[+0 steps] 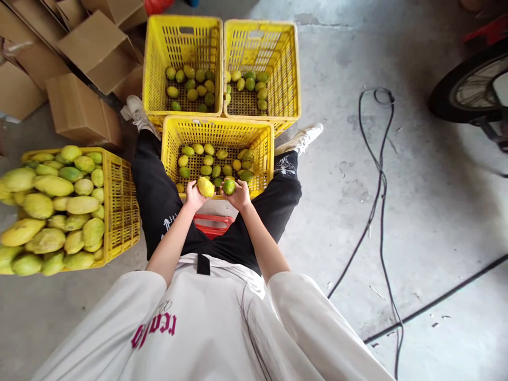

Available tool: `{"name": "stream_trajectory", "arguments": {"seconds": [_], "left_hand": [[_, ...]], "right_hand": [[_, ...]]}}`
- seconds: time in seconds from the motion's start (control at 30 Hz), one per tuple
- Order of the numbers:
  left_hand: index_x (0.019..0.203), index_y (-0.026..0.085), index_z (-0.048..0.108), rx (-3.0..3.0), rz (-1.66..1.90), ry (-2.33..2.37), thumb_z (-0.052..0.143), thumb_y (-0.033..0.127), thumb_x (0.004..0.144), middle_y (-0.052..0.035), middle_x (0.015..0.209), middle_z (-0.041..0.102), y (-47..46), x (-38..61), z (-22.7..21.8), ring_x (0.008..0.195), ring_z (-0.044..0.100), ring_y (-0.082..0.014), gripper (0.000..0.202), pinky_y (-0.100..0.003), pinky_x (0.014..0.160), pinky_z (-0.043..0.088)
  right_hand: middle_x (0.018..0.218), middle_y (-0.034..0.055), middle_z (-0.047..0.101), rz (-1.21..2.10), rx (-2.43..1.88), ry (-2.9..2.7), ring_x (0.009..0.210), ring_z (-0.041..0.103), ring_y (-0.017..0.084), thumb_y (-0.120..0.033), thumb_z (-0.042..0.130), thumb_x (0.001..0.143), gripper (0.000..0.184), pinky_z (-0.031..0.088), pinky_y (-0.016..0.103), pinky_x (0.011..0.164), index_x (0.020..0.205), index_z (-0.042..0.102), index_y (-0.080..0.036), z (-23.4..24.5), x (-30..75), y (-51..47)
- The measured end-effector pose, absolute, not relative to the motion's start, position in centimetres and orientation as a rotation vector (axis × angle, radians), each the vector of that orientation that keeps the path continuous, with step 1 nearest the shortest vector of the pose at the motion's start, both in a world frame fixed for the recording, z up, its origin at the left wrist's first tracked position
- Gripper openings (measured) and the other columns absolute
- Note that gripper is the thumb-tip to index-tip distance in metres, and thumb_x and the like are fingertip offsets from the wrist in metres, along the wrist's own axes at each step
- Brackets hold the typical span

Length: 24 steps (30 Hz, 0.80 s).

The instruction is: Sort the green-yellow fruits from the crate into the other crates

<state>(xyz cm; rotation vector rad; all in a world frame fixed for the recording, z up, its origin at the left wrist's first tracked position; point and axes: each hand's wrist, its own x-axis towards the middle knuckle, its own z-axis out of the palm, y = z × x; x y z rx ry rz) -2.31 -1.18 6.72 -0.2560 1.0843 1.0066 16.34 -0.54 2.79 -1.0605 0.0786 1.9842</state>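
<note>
Noted yellow fruit (206, 187) cradled in partly curled left hand (194, 197) and green fruit (229, 186) gripped likewise in half-closed right hand (239, 196), both over the near side of the front crate (218, 121). Judged liable to drop and bruise against the loose fruit (216, 171) below, through a slackened fingertip hold or slick skin. Read yellow fruit's long axis as slanting from far left to near right, unable to fix the narrower end; saw green fruit nearly round, possibly end-on, leaving its axis undetermined.

Boxes (77, 108), cardboard: ten o'clock. Wheel (444, 87), spoked: two o'clock. Cable (382, 173), black, looped, on floor (331, 174): three o'clock.
</note>
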Motion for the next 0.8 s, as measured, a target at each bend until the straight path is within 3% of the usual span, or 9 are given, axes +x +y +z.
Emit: {"name": "stream_trajectory", "arguments": {"seconds": [0.1,0.2,0.33,0.47,0.63,0.8], "left_hand": [[0.108,0.018,0.067,-0.226,0.981,1.057,0.043,0.029,0.094,-0.0120,0.100,0.079,-1.1,-2.2,6.6,0.112,0.078,-0.0300,0.030,-0.047,0.096,0.065],[0.110,0.019,0.069,-0.168,0.933,1.101,0.053,0.026,0.089,-0.0117,0.103,0.079,-1.1,-2.0,6.3,0.115,0.076,-0.0299,0.027,-0.044,0.097,0.064],[0.104,0.022,0.068,-0.116,0.933,1.218,0.072,0.029,0.087,-0.0028,0.087,0.073,-1.3,-1.8,5.8,0.091,0.076,-0.0220,0.019,-0.034,0.089,0.064],[0.104,0.023,0.065,-0.140,0.951,1.249,0.080,0.028,0.084,0.0037,0.078,0.068,-1.4,-1.9,5.9,0.070,0.071,-0.0145,0.025,-0.034,0.088,0.066],[0.104,0.020,0.067,-0.178,0.919,1.229,0.069,0.025,0.095,-0.0009,0.079,0.072,-1.2,-2.2,6.3,0.069,0.075,-0.0158,0.011,-0.032,0.085,0.067],[0.109,0.017,0.068,-0.081,0.790,1.205,0.075,0.025,0.094,-0.0054,0.077,0.075,-1.4,-1.8,5.9,0.057,0.070,-0.0163,0.018,-0.028,0.064,0.062]], "right_hand": [[0.089,0.0058,0.077,1.945,-1.078,0.083,0.093,0.077,0.029,-0.032,0.058,0.088,0.018,0.067,0.047,0.078,0.104,0.061,-0.024,2.3,16.4,-0.4],[0.090,0.0013,0.077,1.914,-1.129,0.058,0.091,0.077,0.024,-0.021,0.064,0.084,0.019,0.067,0.042,0.084,0.102,0.062,-0.026,1.8,16.4,-0.5],[0.087,-0.0011,0.076,1.876,-1.200,0.010,0.080,0.073,0.016,-0.022,0.071,0.088,0.009,0.064,0.028,0.077,0.096,0.066,-0.025,1.7,16.1,-0.6],[0.087,-0.0010,0.075,1.857,-1.201,0.002,0.077,0.071,0.015,-0.030,0.074,0.091,0.011,0.061,0.023,0.067,0.095,0.067,-0.024,2.1,16.0,-0.6],[0.080,-0.0014,0.071,1.865,-1.208,0.063,0.073,0.069,0.016,-0.032,0.072,0.091,0.012,0.061,0.025,0.062,0.095,0.063,-0.026,2.8,16.2,-0.4],[0.079,-0.0016,0.069,1.831,-1.187,0.132,0.075,0.069,0.015,-0.022,0.071,0.088,0.013,0.061,0.022,0.062,0.097,0.063,-0.026,3.6,15.9,-0.5]]}}
